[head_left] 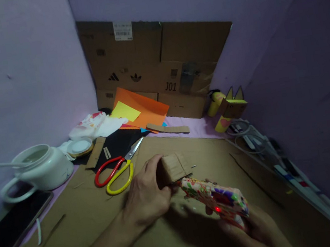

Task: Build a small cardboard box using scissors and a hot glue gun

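My left hand (146,192) is closed around a small folded cardboard piece (177,167), box-like in shape, just right of the scissors. In my right hand (254,231) is a glue gun (215,197) with a colourful floral pattern and a lit red light. Its nozzle points left and meets or nearly meets the lower edge of the cardboard piece; the exact contact is hidden. Scissors (118,169) with one red and one yellow handle lie with blades apart, left of my left hand.
A white mug (46,168) with a stick in it stands at left beside a dark phone (15,233). Orange paper (143,106) and a cardboard strip (169,129) lie behind. A yellow paper figure (226,113) and cables (250,138) are at right. A cardboard sheet (206,146) covers the work surface.
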The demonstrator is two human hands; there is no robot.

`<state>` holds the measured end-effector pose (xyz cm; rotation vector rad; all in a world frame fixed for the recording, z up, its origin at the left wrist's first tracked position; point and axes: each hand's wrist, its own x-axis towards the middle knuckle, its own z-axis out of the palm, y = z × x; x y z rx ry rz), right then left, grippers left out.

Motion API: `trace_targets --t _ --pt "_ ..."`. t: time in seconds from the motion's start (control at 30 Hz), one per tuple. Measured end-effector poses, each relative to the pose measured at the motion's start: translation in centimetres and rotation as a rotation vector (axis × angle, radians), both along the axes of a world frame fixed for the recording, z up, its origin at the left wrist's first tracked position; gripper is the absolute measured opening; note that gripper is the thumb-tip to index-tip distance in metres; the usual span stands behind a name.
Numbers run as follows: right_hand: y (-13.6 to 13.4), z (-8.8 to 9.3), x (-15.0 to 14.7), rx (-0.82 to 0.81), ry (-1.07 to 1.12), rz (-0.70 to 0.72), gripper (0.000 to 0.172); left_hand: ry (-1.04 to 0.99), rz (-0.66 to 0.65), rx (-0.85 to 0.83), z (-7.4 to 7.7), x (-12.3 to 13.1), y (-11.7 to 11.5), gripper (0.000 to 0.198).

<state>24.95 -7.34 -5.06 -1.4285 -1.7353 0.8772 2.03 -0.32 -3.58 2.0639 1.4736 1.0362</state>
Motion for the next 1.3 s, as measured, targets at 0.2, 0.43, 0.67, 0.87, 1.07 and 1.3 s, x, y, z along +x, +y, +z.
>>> trace_targets --t 0.2,0.43,0.67,0.87,1.07,1.3 --pt "0.2 -0.6 0.4 0.035 -0.018 -0.009 0.038 -0.005 0.015 -0.021 0.2 0.1 0.0 0.059" --pt "0.3 -1.1 1.1 0.001 0.021 -0.047 0.035 -0.005 0.041 -0.010 -0.2 -0.2 0.1 0.062" --pt "0.4 -1.3 1.5 -0.062 0.002 -0.107 0.030 -0.003 0.053 -0.012 -0.2 -0.2 0.2 0.058" --pt "0.4 -0.3 0.9 0.006 -0.027 -0.163 0.027 -0.008 0.038 -0.009 -0.2 -0.3 0.3 0.061" --pt "0.8 0.0 1.0 -0.003 -0.030 -0.150 0.026 -0.017 0.047 -0.014 0.0 -0.3 0.3 0.060" --pt "0.9 -0.2 1.7 -0.023 -0.023 -0.099 0.026 -0.028 0.055 -0.032 0.2 -0.2 0.3 0.060"
